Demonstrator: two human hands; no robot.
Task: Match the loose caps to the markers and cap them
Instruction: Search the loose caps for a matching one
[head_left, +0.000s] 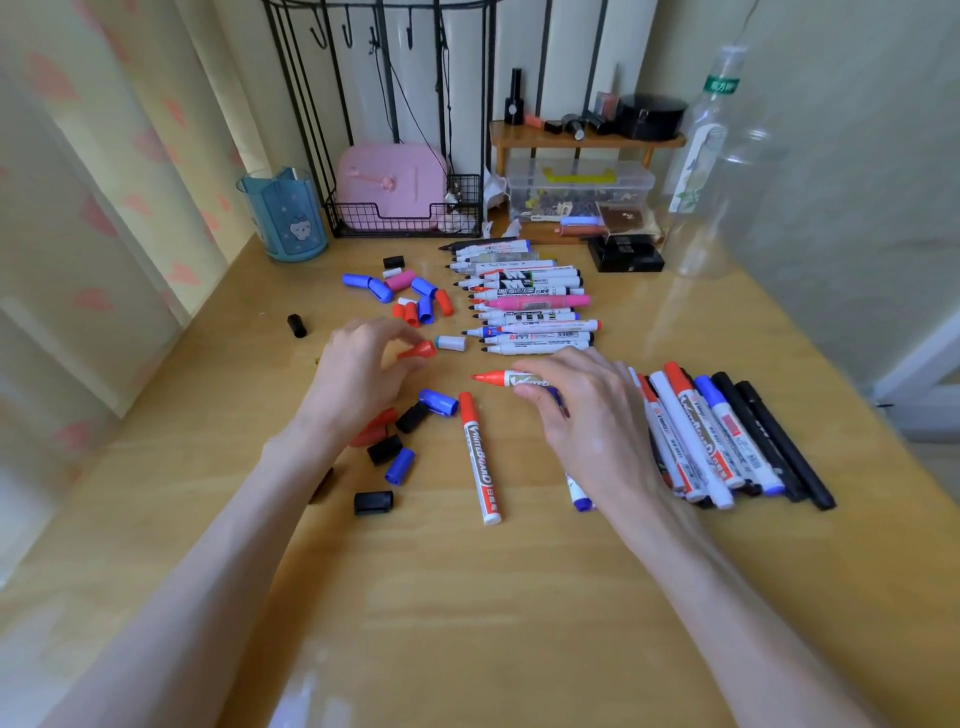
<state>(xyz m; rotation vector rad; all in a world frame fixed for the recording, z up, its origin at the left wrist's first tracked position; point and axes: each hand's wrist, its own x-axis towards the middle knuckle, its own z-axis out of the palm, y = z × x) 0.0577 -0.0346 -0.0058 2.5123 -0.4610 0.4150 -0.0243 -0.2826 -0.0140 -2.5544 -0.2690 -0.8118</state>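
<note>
Pinching a small red plastic cap (418, 351) between thumb and fingertips, the left hand (358, 376) hangs just above the glossy yellow wooden table (519, 623). The right hand (587, 415) has its fingers curled round the barrel of an uncapped red-tipped whiteboard marker (501, 378). The marker's bare tip points left toward the cap, and the two are a little apart. Its label band shows slanted white lettering beginning with "W"; the fingers hide the rest.

Just nearer the camera lies a capped red-and-white marker (480, 457) with "WHITEBOARD" printed along its barrel.

Beyond the hands, a row of uncapped white-barrelled markers (530, 317) lies side by side with tips pointing left, and their black print is too small to read. Among them is one smooth pink marker (540, 302).

By the right wrist, a pile of capped red, blue and black markers (727, 436) rests close together.

Far loose caps (410, 296), short ribbed cylinders in blue, red, pink, white and black, are scattered left of the row. Near loose caps (400, 441) in black, blue and red lie by the left wrist. A white cap with a pale teal band (451, 343) sits just right of the pinched cap.

At the back stands a clear plastic bottle (711, 156) with a green label I cannot read.
</note>
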